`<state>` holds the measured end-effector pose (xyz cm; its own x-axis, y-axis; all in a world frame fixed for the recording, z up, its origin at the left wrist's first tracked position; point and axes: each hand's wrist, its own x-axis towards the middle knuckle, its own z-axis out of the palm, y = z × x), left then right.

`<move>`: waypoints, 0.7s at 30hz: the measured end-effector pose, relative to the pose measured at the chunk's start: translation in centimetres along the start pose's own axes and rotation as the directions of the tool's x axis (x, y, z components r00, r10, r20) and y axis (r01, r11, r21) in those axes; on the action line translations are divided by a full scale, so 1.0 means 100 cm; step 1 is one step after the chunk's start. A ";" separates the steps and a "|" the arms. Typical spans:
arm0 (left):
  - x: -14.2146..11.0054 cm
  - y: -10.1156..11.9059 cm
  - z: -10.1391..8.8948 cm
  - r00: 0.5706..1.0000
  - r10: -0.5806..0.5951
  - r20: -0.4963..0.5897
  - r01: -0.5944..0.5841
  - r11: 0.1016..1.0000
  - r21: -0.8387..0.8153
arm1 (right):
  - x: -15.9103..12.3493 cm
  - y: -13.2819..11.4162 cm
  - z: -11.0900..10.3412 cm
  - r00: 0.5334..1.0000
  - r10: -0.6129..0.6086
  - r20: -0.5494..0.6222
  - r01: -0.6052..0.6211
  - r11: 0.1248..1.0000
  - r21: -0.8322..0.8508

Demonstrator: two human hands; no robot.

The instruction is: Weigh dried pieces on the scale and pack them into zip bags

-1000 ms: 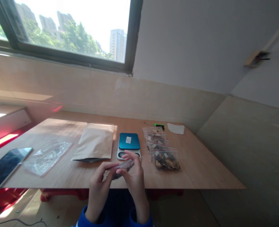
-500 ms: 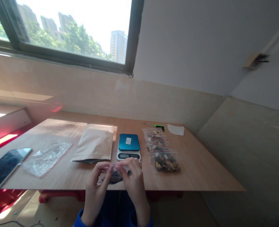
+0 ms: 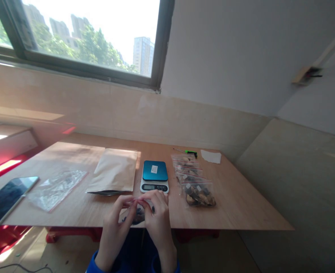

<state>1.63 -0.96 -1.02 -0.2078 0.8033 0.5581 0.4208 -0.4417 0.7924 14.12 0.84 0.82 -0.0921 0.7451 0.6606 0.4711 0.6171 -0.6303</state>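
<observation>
At the table's front edge, a small clear zip bag [image 3: 139,215] with dark dried pieces in it hangs from both my hands. My left hand [image 3: 118,218] pinches the bag's top edge between thumb and fingers. Close beside it, my right hand [image 3: 157,212] pinches the same edge, the fingertips of the two hands almost meeting. My fingers cover much of the bag. Just beyond them stands a kitchen scale [image 3: 155,172] with a blue plate and a small white label on it.
Several filled zip bags [image 3: 200,195] lie in a row right of the scale. A brown paper pouch [image 3: 115,170], flat clear bags [image 3: 58,187] and a phone [image 3: 10,201] lie to the left. A green-handled screwdriver [image 3: 190,152] and a white paper piece [image 3: 211,156] are at the back right.
Both hands have stayed on the bag's top edge, and their fingertips have drawn slightly closer together. Everything else on the table lies as before.
</observation>
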 end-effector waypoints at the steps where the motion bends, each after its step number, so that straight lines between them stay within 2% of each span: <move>1: 0.000 0.000 0.000 1.000 0.019 -0.005 -0.019 1.000 0.018 | 0.000 0.000 0.001 1.000 0.003 -0.013 -0.003 1.000 -0.004; 8: -0.001 -0.003 0.002 0.983 0.177 -0.044 -0.166 0.968 0.188 | -0.001 0.000 0.005 0.997 -0.005 -0.077 0.004 1.000 -0.022; 11: -0.003 -0.008 0.010 0.972 0.212 -0.105 -0.175 0.944 0.280 | -0.002 -0.001 0.009 0.994 -0.014 -0.111 0.009 0.999 -0.049; 16: -0.007 -0.008 0.021 0.961 0.168 -0.219 -0.103 0.954 0.282 | -0.005 -0.007 0.017 0.990 0.002 -0.139 -0.010 0.998 -0.058; 21: -0.004 0.002 0.012 0.962 0.085 -0.258 -0.042 0.985 0.170 | -0.001 -0.007 0.014 1.000 -0.003 -0.019 0.004 0.999 0.040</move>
<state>2.81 -0.85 -1.38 -0.3915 0.6326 0.6683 0.5729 -0.4007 0.7149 12.59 0.66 0.58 -0.0771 0.7381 0.6702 0.4349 0.6298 -0.6436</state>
